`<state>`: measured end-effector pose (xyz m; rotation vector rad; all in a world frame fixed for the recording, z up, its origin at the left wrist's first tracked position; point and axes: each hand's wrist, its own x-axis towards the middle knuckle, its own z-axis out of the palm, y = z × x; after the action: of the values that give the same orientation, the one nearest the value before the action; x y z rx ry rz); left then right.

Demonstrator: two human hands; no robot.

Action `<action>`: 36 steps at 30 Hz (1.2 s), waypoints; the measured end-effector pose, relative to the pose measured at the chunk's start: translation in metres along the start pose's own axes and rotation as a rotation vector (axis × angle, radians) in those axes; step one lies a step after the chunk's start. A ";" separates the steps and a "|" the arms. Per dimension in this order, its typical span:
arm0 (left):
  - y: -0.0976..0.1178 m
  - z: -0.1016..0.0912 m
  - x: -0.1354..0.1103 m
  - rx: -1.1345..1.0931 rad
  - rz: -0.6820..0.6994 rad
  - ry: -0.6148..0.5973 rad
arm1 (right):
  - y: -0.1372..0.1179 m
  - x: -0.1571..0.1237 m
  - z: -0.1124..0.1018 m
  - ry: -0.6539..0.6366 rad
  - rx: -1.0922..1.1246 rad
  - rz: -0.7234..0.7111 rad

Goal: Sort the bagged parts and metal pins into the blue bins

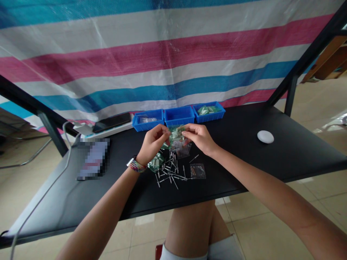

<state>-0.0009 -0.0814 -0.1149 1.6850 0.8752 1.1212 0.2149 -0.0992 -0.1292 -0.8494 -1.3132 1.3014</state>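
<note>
Both hands pinch a small green-tinted plastic packet (pixel 176 133) with pale pieces inside, held up over the pile on the table. My left hand (pixel 155 141) has thumb and fingers closed on the packet's left edge. On its right edge, my right hand (pixel 200 138) grips with thumb and fingertips. Below them lies a loose heap of silver pop rivets (pixel 170 173). Another green packet (pixel 156 162) rests by my left wrist. A clear packet (pixel 183 151) sits under my right hand, and a second clear bag (pixel 197 171) holds small brownish pieces.
Along the back of the black table (pixel 233 159) stand a blue bin (pixel 148 126) with clear packets, an empty blue bin (pixel 179 121) and a blue bin (pixel 208 116) with green packets. A phone (pixel 112 122), power strip (pixel 108 133), blurred item (pixel 93 159) and white mouse (pixel 265 137) lie around.
</note>
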 end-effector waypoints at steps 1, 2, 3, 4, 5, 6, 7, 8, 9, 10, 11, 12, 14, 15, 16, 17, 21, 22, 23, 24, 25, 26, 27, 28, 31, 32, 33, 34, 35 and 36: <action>0.001 0.001 -0.001 0.045 0.028 0.025 | 0.000 0.000 0.000 0.005 -0.023 -0.017; 0.001 0.001 -0.002 0.082 0.052 0.048 | 0.001 0.000 0.000 0.012 -0.048 -0.038; 0.002 0.002 -0.003 0.106 0.070 0.066 | 0.001 0.000 -0.001 0.025 -0.079 -0.063; 0.002 0.002 -0.003 0.118 0.080 0.074 | 0.002 0.000 -0.001 0.043 -0.118 -0.097; 0.002 0.003 -0.003 0.117 0.081 0.072 | 0.002 0.000 -0.001 0.069 -0.167 -0.142; 0.002 0.003 -0.003 0.105 0.074 0.065 | 0.002 0.000 -0.002 0.098 -0.226 -0.197; 0.002 0.003 -0.003 0.080 0.062 0.062 | 0.002 -0.001 -0.002 0.125 -0.287 -0.252; 0.001 0.003 -0.002 0.044 0.047 0.067 | 0.002 -0.001 -0.003 0.144 -0.340 -0.297; 0.001 0.003 -0.002 0.004 0.030 0.078 | 0.001 -0.002 -0.003 0.153 -0.375 -0.324; 0.000 0.003 -0.001 -0.034 0.013 0.090 | 0.001 -0.003 -0.003 0.152 -0.389 -0.330; 0.000 0.003 0.000 -0.069 -0.004 0.099 | 0.001 -0.004 -0.003 0.146 -0.382 -0.319; -0.001 0.002 0.000 -0.095 -0.021 0.101 | 0.000 -0.005 -0.002 0.140 -0.362 -0.303; -0.001 0.002 0.001 -0.134 -0.054 0.089 | 0.000 -0.007 -0.001 0.134 -0.321 -0.296; -0.002 0.002 0.001 -0.149 -0.065 0.087 | -0.001 -0.008 0.000 0.129 -0.314 -0.311; -0.002 0.002 0.001 -0.161 -0.073 0.091 | -0.002 -0.009 0.001 0.124 -0.321 -0.338; -0.003 0.003 0.001 -0.171 -0.077 0.099 | -0.003 -0.010 0.002 0.119 -0.340 -0.369; -0.005 0.004 0.002 -0.188 -0.066 0.128 | -0.006 -0.013 0.005 0.098 -0.430 -0.433; -0.006 0.004 0.002 -0.182 -0.059 0.133 | -0.006 -0.013 0.006 0.092 -0.428 -0.431; -0.006 0.004 0.002 -0.173 -0.051 0.137 | -0.005 -0.014 0.006 0.083 -0.413 -0.421; -0.006 0.004 0.003 -0.164 -0.045 0.138 | -0.005 -0.014 0.006 0.075 -0.390 -0.401; -0.005 0.004 0.003 -0.155 -0.040 0.136 | -0.004 -0.014 0.006 0.070 -0.361 -0.375; -0.005 0.004 0.002 -0.149 -0.036 0.131 | -0.003 -0.014 0.007 0.066 -0.328 -0.342; -0.005 0.004 0.002 -0.145 -0.032 0.123 | -0.002 -0.014 0.007 0.064 -0.295 -0.303; -0.005 0.004 0.002 -0.145 -0.027 0.112 | -0.002 -0.014 0.007 0.067 -0.264 -0.263; -0.004 0.006 0.001 -0.148 -0.021 0.077 | -0.002 -0.011 0.008 0.089 -0.164 -0.155; -0.004 0.006 0.001 -0.151 -0.020 0.071 | -0.002 -0.009 0.007 0.092 -0.121 -0.114; -0.003 0.007 0.001 -0.153 -0.019 0.067 | -0.002 -0.007 0.007 0.091 -0.072 -0.071; -0.003 0.007 0.001 -0.154 -0.020 0.066 | -0.002 -0.006 0.006 0.084 -0.020 -0.027; -0.003 0.008 0.000 -0.153 -0.021 0.066 | -0.001 -0.004 0.005 0.074 0.031 0.016; -0.003 0.008 0.000 -0.151 -0.022 0.067 | 0.000 -0.003 0.003 0.064 0.077 0.054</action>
<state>0.0063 -0.0822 -0.1194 1.5186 0.8274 1.2047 0.2123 -0.1027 -0.1287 -0.8707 -1.1899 1.3472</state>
